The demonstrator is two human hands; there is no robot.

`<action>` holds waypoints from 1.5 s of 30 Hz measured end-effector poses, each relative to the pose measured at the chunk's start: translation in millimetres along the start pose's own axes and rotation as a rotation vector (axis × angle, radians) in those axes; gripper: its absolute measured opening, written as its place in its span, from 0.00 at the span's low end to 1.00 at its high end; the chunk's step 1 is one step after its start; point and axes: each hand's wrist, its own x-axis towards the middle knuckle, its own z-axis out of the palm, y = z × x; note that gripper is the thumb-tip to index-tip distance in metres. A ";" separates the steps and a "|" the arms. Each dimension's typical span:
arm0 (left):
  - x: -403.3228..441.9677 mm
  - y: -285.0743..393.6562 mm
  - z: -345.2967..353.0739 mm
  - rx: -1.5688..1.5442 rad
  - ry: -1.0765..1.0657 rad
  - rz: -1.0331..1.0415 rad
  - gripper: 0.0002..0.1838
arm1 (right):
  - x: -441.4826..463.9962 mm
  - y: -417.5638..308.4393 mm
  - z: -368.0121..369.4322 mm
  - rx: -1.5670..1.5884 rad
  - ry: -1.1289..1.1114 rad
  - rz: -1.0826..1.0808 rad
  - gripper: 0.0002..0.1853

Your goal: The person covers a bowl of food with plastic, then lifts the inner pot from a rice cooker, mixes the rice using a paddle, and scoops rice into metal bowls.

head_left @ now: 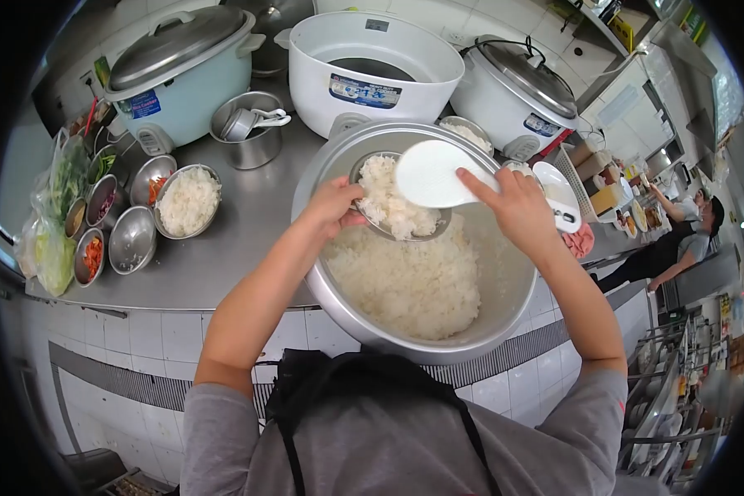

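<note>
My left hand [336, 207] grips the rim of a small metal bowl [357, 173] filled with cooked rice [378, 183]. This bowl is held over a large metal pot [312, 285], which has a big mound of rice [405, 285] inside. My right hand [517, 205] is closed on a white rice paddle [430, 175], its index finger stretched along the neck. The paddle's broad blade lies over the right side of the bowl, at the rice, and hides part of it. Its handle end, with a hole, sticks out past my right hand.
White rice cookers line the back: a lidded one [178, 83] left, an open one [306, 83] in the middle, another lidded one [504, 91] right. A metal pot with scoops [252, 153], a bowl of rice [188, 202] and vegetable bowls stand left. A co-worker [690, 219] is far right.
</note>
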 end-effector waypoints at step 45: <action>-96.6 -104.3 -52.0 -0.381 0.283 0.277 0.17 | -69.3 79.3 32.1 0.434 -0.305 0.721 0.30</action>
